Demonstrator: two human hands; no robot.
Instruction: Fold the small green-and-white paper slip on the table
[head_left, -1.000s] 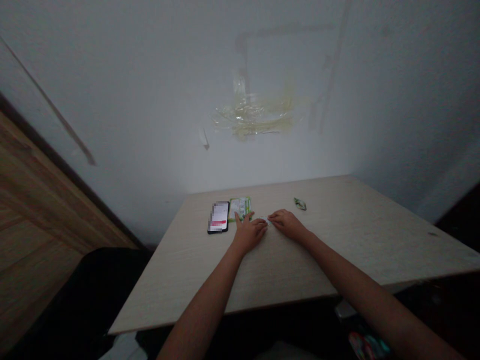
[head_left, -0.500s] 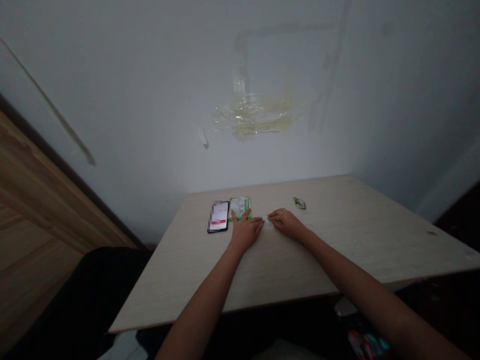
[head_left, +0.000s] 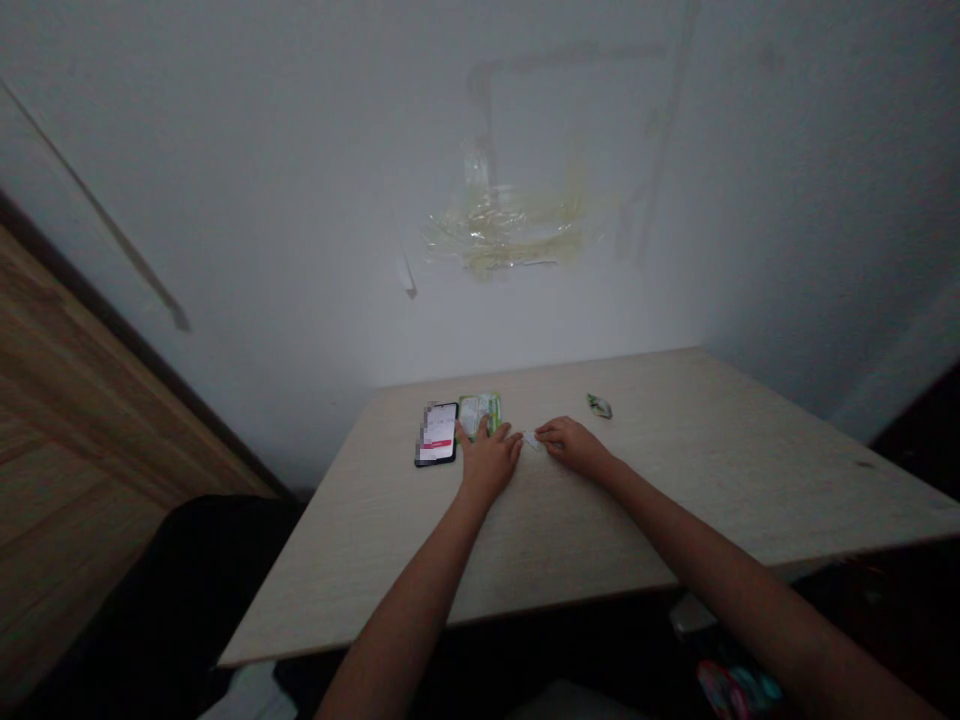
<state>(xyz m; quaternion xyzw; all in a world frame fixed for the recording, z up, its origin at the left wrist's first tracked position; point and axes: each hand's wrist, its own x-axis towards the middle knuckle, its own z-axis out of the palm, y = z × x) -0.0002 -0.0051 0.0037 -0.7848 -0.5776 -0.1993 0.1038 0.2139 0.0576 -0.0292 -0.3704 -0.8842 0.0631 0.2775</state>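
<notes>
A pale wall (head_left: pixel 300 200) fills the upper view, with a yellowed patch of old tape (head_left: pixel 506 228) stuck to its middle. Below it a light wooden table (head_left: pixel 675 480) reaches toward the viewer, and a brown wood panel (head_left: pixel 67 440) slants down the left side.

Two bare forearms stretch from the lower edge onto the table. Compared with a second ago, the left hand (head_left: pixel 489 459) has slid away from the right one and up toward the far left, so its fingers now lie on the near edge of the green packet (head_left: pixel 480 412); before, they sat lower and met the right hand's fingertips. The right hand (head_left: pixel 574 444) has barely moved.

The left hand lies flat, palm down, fingers loosely spread, gripping nothing, only resting on the packet and the table. The right hand is loosely curled, knuckles up, its fingertips touching a small white scrap (head_left: pixel 532 439) that lies on the table in the gap between the two hands; whether it pinches the scrap or merely presses it I cannot tell.

A black phone (head_left: pixel 437 434) with a lit screen lies just left of the green packet. A small dark green wrapper (head_left: pixel 599 405) lies apart, beyond the right hand.
</notes>
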